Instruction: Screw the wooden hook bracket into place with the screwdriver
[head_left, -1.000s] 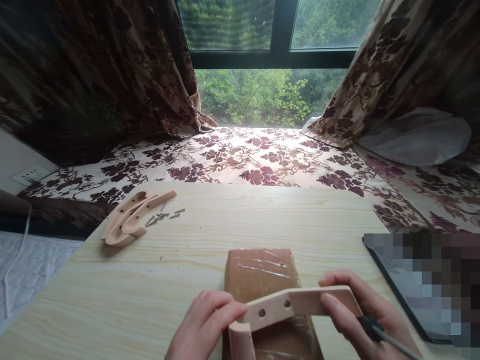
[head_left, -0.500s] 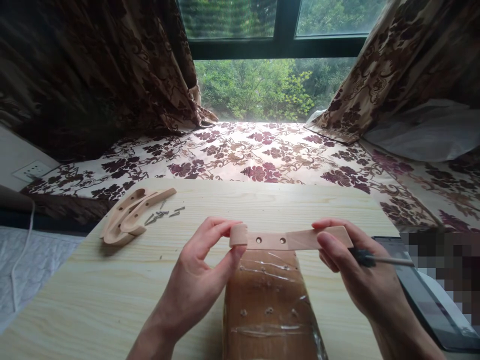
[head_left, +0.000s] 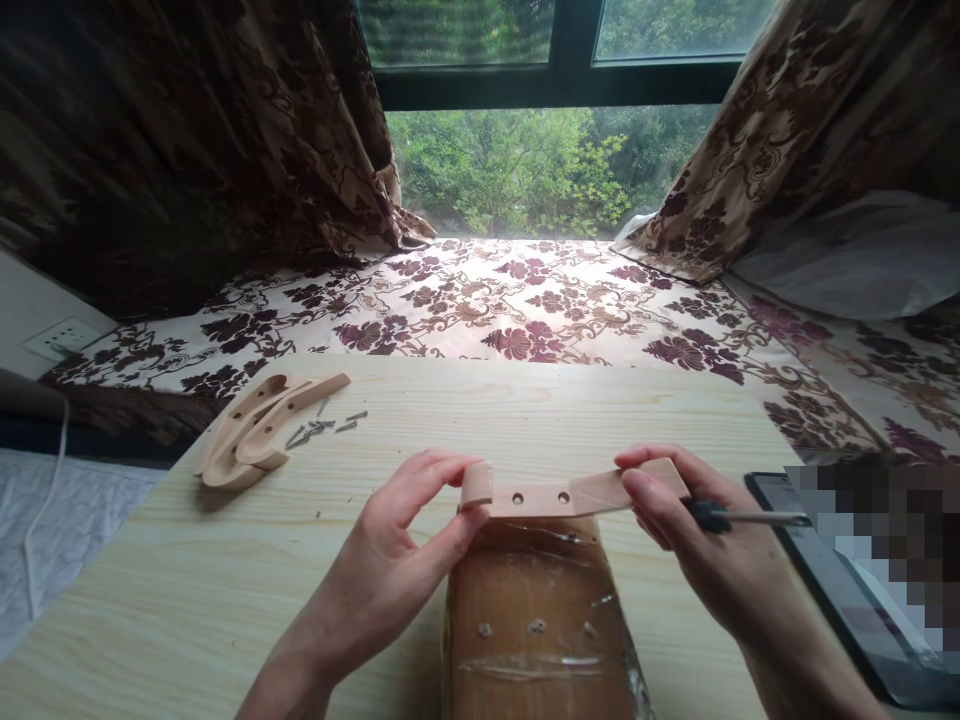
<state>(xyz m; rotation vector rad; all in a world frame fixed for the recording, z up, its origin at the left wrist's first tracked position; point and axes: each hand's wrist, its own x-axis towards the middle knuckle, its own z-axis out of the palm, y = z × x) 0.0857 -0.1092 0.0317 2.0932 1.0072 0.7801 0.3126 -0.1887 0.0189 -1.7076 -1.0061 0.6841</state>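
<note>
left grip (head_left: 394, 530) pinches smooth, curled wooden hook (head_left: 541, 498); right grip (head_left: 716, 560) holds it, plus screwdriver (head_left: 709, 515)

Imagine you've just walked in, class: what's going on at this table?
A person holds a bent wooden piece between two hands, the left hand pinching its curled end, the right hand its other end. The right hand also holds a screwdriver. The piece is over the far end of a brown taped box; contact is unclear. Similar wooden pieces and loose screws lie at far left.
</note>
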